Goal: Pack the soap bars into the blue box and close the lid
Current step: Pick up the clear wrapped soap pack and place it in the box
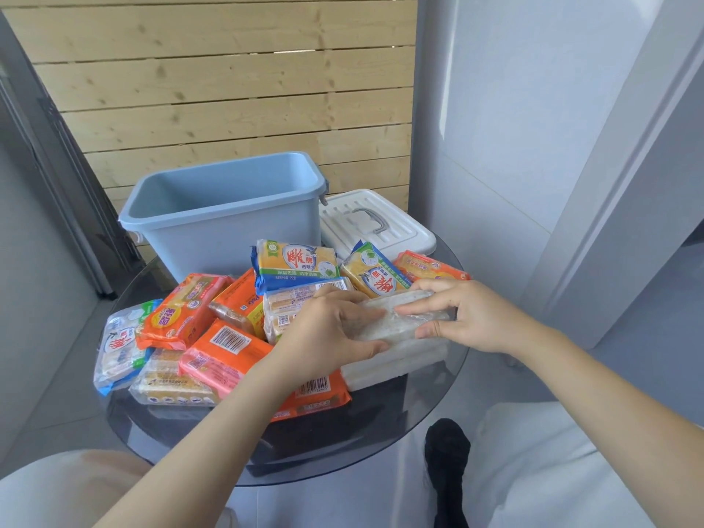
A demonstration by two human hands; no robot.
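The blue box (224, 219) stands open at the back of the round glass table (381, 424), and nothing shows inside it. Its white lid (396, 226) with a grey handle lies flat to the right of it. Several wrapped soap bars are heaped in front: orange packs (183, 314), yellow-and-blue packs (295, 266) and a white-and-blue pack (120, 348). My left hand (327, 337) and my right hand (468, 318) both grip a clear-wrapped white soap pack (404, 318), which lies on top of similar white packs (396, 362) at the right of the heap.
A wooden slat wall stands behind the table. White panels rise on the right and a grey frame on the left. My knees in pale trousers and a black shoe (447, 466) show below the table's near edge.
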